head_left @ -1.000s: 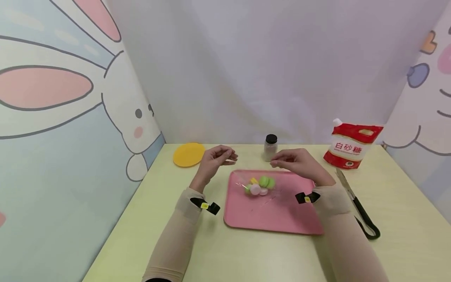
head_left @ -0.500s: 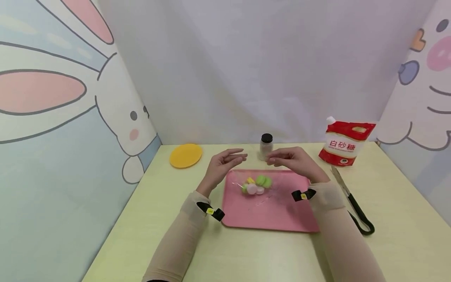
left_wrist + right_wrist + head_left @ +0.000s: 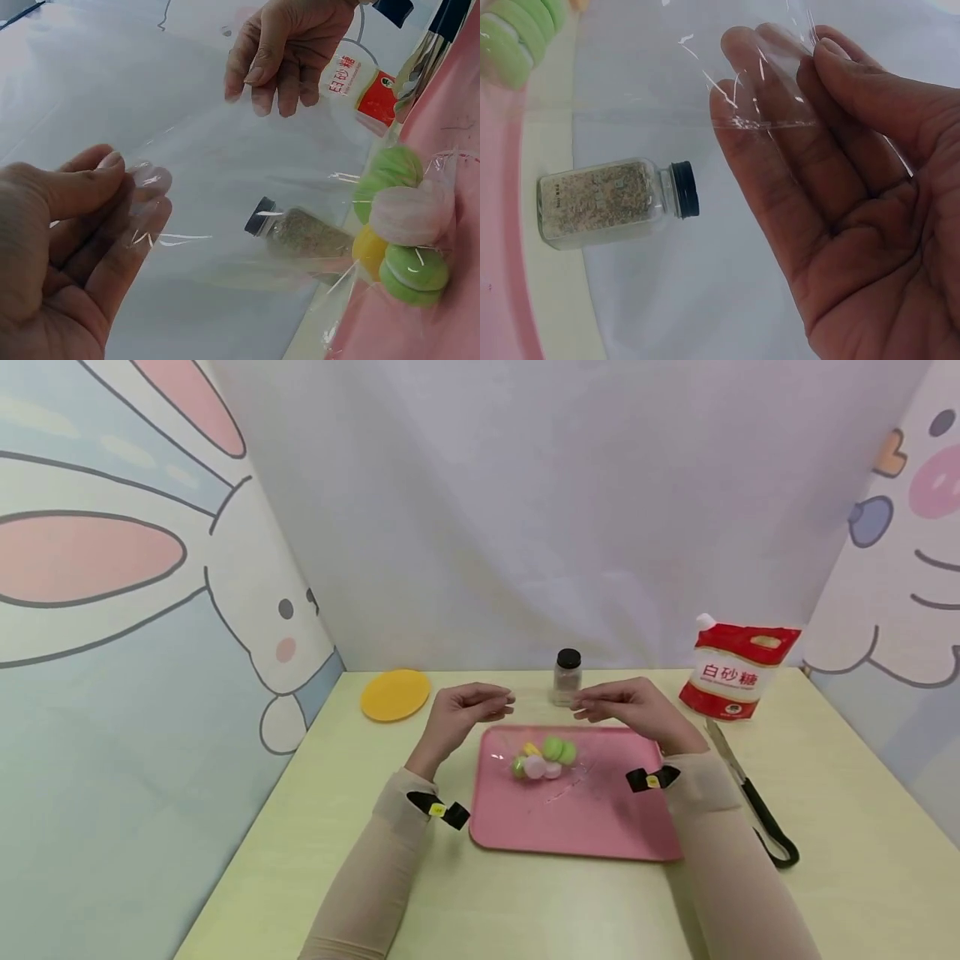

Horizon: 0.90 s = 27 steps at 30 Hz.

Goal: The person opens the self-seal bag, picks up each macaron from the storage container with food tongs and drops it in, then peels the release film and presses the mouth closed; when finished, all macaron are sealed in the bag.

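A clear plastic bag spans the space between my two hands, its film almost invisible in the head view. Its left edge is pinched between thumb and fingers of my left hand. My right hand pinches the opposite side, thumb against forefinger, with the other fingers stretched behind the film. Several macarons, green, pale pink and yellow, lie at the bottom of the bag; a green macaron shows in front. The bag's lower end rests on a pink tray.
Behind the tray stands a glass jar with a black lid and speckled contents. A red and white sugar pouch is at back right. Right of the tray lies a metal tool with black looped handles. A yellow plate sits back left.
My left hand moved right over the tray's edge with looser fingers half a second ago, and is now back to the left with fingers closer together. My right hand and the macarons have barely moved.
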Tool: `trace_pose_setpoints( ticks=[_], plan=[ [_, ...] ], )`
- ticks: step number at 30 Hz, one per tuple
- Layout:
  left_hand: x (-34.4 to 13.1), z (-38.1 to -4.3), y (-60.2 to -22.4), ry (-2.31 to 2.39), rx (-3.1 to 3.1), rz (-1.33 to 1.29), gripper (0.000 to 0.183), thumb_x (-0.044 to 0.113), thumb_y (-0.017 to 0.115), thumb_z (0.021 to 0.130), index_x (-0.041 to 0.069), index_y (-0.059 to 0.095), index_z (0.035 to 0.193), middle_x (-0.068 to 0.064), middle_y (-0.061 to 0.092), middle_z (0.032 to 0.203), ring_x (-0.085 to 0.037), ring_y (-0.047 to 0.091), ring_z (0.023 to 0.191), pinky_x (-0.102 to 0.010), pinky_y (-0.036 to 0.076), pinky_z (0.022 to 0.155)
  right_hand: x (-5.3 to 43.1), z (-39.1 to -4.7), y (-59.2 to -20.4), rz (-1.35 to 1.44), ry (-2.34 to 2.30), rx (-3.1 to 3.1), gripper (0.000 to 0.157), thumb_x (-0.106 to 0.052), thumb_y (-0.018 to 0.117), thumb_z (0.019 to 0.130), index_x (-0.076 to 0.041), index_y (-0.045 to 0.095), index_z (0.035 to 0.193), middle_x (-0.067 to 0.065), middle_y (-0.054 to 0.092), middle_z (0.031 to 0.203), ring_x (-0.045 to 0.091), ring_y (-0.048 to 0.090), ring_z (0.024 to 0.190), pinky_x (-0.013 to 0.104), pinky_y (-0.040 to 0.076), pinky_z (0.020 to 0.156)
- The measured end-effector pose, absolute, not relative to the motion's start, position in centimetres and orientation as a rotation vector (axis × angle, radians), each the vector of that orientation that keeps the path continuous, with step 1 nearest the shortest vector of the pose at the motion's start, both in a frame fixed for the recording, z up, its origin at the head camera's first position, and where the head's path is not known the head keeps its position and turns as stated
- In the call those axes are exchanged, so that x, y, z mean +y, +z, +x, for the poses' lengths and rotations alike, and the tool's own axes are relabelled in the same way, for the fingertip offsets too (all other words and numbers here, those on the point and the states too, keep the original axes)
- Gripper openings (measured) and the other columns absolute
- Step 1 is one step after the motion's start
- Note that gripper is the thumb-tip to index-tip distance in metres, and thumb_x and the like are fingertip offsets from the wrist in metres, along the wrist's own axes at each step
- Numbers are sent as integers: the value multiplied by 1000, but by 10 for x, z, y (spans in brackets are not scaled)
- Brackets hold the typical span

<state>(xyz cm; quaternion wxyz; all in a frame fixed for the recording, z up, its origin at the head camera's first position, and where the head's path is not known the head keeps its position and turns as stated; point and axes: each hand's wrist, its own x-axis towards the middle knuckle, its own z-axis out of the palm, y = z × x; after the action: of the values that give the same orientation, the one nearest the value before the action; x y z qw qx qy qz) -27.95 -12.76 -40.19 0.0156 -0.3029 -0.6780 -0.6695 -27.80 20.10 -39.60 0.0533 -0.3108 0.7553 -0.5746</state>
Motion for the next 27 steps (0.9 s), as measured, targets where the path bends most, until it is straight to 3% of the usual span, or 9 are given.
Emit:
trace_pose_setpoints(
  ticks=[4, 8, 14, 18, 23, 27],
  plan=[
    [-134, -282, -400, -2066, -2166, -951, 18, 1, 62, 98, -1, 75, 111, -13, 74, 110, -29, 74, 96, -42, 60, 83, 204, -277, -395, -955, -1752, 2267, 27, -4, 58, 102, 3, 67, 126, 22, 69, 119, 29, 71, 104, 45, 57, 88],
    [-138, -282, -400, -2012, -2250, -893, 27, -8, 53, 96, 1, 77, 107, -10, 75, 109, -26, 74, 95, -38, 60, 81, 206, -277, -398, -1009, -1756, 2244, 25, 0, 55, 102, 6, 68, 122, 26, 68, 118, 32, 71, 102, 43, 58, 87],
    [-142, -281, -393, -1888, -2333, -867, 21, -5, 60, 97, 4, 78, 104, -16, 74, 106, -25, 74, 92, -36, 60, 83, 207, -279, -400, -1008, -1743, 2310, 23, 2, 51, 103, 3, 73, 113, 21, 72, 111, 31, 72, 100, 39, 59, 85],
    [-144, -279, -388, -1821, -2357, -883, 20, -3, 61, 97, 6, 78, 103, -12, 75, 104, -24, 74, 91, -35, 60, 82, 206, -279, -398, -994, -1743, 2339, 21, -2, 52, 104, 2, 71, 111, 21, 71, 108, 30, 72, 98, 39, 59, 84],
    [-143, -276, -387, -1839, -2365, -909, 19, 0, 61, 98, 4, 77, 109, -9, 75, 104, -24, 74, 91, -38, 60, 82, 204, -279, -400, -1035, -1783, 2289, 25, -1, 57, 101, 5, 63, 125, 26, 67, 118, 35, 70, 102, 43, 59, 85],
    [-144, -275, -386, -1858, -2357, -915, 21, -2, 60, 99, 3, 76, 111, -10, 76, 104, -27, 74, 91, -43, 60, 82, 200, -283, -404, -1110, -1796, 2296, 33, 0, 59, 100, 2, 61, 133, 21, 66, 126, 34, 70, 104, 42, 58, 86]
  ],
)
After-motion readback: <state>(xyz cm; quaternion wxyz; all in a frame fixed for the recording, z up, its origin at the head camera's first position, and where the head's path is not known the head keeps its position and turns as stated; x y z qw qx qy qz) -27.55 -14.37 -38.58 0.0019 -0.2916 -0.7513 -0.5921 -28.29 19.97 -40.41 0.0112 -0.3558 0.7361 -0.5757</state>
